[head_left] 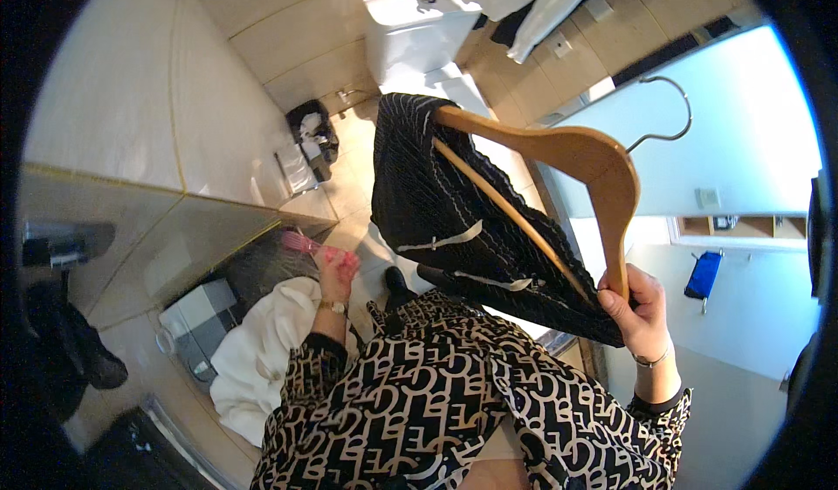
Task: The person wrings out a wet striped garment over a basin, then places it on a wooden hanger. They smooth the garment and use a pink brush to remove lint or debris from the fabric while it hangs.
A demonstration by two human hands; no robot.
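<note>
My right hand (640, 307) grips the lower end of a wooden clothes hanger (556, 142), with its thumb at the edge of a black garment. The hanger lies tilted, its metal hook (687, 113) pointing up and right. The black garment (419, 195) has thin pale lines and light fabric loops, and hangs over the hanger's far arm and wooden bar (510, 212). To the left, my left hand (337, 271) is closed around a pink ribbed object (299, 241) that looks like a brush; its held part is hidden by the fingers.
Ahead stands a white toilet (419, 35). A black waste bin (314, 130) sits near the wall on the left. White cloth (268, 352) lies beside my left forearm, next to a paper holder (196, 320). A large mirror (707, 123) is at right.
</note>
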